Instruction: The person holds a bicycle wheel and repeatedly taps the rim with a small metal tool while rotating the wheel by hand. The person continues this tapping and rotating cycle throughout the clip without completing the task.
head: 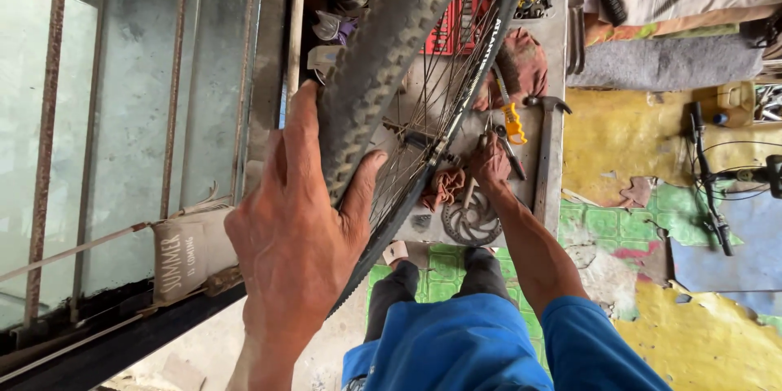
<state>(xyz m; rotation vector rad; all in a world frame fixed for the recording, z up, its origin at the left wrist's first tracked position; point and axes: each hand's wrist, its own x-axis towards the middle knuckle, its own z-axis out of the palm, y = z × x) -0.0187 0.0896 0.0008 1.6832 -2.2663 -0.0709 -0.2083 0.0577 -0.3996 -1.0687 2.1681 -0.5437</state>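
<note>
1. My left hand [297, 220] is wrapped on the knobby tyre of the bicycle wheel [383, 57]: fingers spread over the outer tread, thumb hooked on the inner side towards the rim. The wheel stands upright on edge, rising up and away from this hand.

2. My right hand [489, 164] is down at the table [552, 32], past the far side of the wheel and close to its hub. It looks curled around something small; I cannot tell what, nor how firm the hold is.

3. Near the right hand: yellow-handled pliers [511, 118] just above it, a hammer [546, 147] just to its right, a toothed brake disc [471, 224] just below it, a reddish rag [444, 187] to its left.

4. Risk, my judgement: the wheel is steadied by one hand only, high on the tyre. If the grip slackens it could roll or tip sideways onto the tools, since I see nothing else bracing it.

5. Risk: the right forearm lies close to the spokes. Any turn of the wheel could pinch the wrist or fingers.

6. Wheel appearance: black blocky tread, dusty and worn; thin metal spokes, dark rim with pale lettering; hub partly hidden behind the spokes.
</note>
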